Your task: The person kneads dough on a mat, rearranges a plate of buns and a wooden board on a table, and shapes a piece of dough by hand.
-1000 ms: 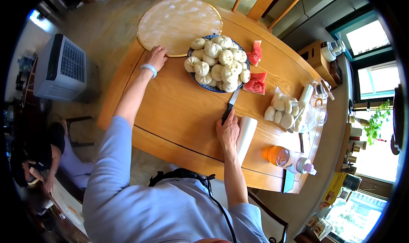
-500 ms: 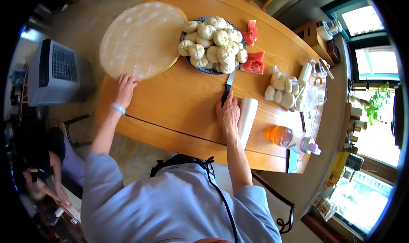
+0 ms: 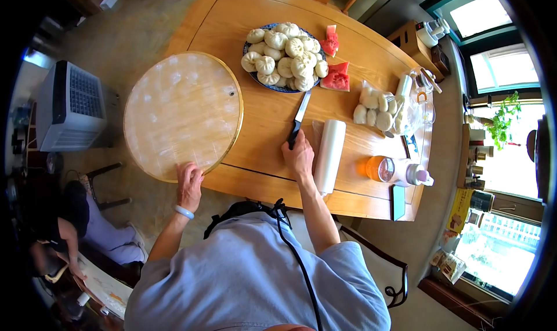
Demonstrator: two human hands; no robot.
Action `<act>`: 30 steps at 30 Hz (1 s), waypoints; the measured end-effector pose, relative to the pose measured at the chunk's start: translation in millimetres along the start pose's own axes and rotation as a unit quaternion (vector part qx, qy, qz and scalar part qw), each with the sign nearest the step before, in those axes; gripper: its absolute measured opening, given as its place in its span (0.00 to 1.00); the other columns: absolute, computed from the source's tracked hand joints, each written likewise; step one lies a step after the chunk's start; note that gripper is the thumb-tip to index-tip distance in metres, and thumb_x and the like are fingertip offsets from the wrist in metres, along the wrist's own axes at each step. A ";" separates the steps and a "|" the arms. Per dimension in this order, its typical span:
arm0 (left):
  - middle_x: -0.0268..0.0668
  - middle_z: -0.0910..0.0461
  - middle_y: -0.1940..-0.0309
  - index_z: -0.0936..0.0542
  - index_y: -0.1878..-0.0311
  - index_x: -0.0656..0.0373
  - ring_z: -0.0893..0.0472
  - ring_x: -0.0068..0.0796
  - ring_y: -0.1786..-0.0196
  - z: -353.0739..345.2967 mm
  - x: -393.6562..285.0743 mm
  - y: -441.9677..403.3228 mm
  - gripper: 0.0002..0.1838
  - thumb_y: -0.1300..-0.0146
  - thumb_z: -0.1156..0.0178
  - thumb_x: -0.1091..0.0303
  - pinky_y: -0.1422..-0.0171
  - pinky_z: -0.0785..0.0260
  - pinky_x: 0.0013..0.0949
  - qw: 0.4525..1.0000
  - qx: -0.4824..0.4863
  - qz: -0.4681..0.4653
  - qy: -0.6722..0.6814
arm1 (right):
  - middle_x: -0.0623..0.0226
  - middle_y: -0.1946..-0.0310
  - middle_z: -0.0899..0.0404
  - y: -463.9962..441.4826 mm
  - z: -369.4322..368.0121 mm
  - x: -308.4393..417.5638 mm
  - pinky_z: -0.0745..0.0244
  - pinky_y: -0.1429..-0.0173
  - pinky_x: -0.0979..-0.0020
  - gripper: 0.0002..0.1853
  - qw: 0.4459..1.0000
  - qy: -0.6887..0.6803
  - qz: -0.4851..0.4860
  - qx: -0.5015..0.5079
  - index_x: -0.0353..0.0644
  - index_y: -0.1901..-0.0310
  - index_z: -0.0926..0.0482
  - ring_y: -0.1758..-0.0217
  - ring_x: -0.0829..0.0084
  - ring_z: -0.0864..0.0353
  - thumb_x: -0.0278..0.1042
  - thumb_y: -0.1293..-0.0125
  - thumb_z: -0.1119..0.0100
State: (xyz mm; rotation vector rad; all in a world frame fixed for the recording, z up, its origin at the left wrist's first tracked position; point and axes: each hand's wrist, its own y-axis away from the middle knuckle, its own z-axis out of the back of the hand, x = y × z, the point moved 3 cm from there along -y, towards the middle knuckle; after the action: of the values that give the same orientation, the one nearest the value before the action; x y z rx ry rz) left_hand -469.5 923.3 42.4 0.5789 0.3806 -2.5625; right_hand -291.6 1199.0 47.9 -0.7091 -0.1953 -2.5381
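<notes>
My left hand (image 3: 188, 186) grips the near rim of a round wooden board (image 3: 180, 107), with its fingers curled over the edge. Pale, flour-like patches cover the board, and its left part overhangs the table edge. My right hand (image 3: 299, 156) is closed around the black handle of a knife (image 3: 300, 113); the blade points away from me, towards a patterned blue plate (image 3: 250, 76) heaped with steamed buns (image 3: 284, 55). Just right of that hand lies a roll of clear plastic bags or film (image 3: 329, 157).
On the wooden table (image 3: 255, 163) are watermelon pieces (image 3: 336, 77), a bag of white buns (image 3: 380, 107), an orange-based bottle (image 3: 394, 171) and a phone (image 3: 398, 203). An air cooler (image 3: 72, 107) stands left. Another person (image 3: 69, 226) sits at lower left; a chair (image 3: 377, 267) is behind me.
My left hand has drawn the round board towards me, away from the plate, so more of it hangs past the table edge. The knife and right hand have shifted slightly towards me.
</notes>
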 end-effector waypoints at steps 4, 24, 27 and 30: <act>0.41 0.32 0.48 0.27 0.59 0.60 0.30 0.46 0.43 4.4 6.2 3.7 0.09 0.43 0.41 0.77 0.28 0.50 0.59 0.999 0.035 0.019 0.026 | 0.73 0.80 0.31 13.7 8.3 10.7 0.37 0.77 0.77 0.13 0.838 -0.492 -0.194 0.137 0.35 0.60 0.24 0.77 0.82 0.30 0.37 0.37 0.42; 0.46 0.32 0.44 0.28 0.56 0.59 0.34 0.49 0.39 30.1 11.7 7.9 0.17 0.48 0.35 0.74 0.30 0.50 0.54 0.992 -0.058 0.096 0.065 | 0.66 0.72 0.28 -229.6 -187.7 221.0 0.27 0.76 0.72 0.03 0.641 -0.700 -0.238 0.205 0.40 0.65 0.31 0.77 0.71 0.28 0.27 0.33 0.49; 0.51 0.39 0.37 0.35 0.41 0.58 0.43 0.52 0.32 39.8 37.1 29.7 0.29 0.46 0.35 0.71 0.29 0.51 0.53 0.968 -0.138 0.210 0.029 | 0.65 0.70 0.28 -264.4 -195.0 210.5 0.26 0.74 0.74 0.02 0.664 -0.694 -0.265 0.084 0.42 0.63 0.30 0.75 0.70 0.27 0.26 0.35 0.48; 0.49 0.40 0.35 0.42 0.34 0.59 0.43 0.48 0.31 38.9 75.7 53.4 0.36 0.43 0.36 0.71 0.29 0.51 0.50 0.914 -0.200 0.342 0.087 | 0.66 0.71 0.25 -287.0 -212.1 194.6 0.29 0.72 0.73 0.02 0.641 -0.719 -0.268 0.003 0.41 0.64 0.27 0.75 0.71 0.27 0.25 0.38 0.47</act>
State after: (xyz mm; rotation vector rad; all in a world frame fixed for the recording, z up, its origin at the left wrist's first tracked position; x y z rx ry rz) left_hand -515.1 834.3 32.8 0.6434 0.6172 -1.7081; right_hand -674.0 1310.3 -33.6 -2.8237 -1.0250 -1.6487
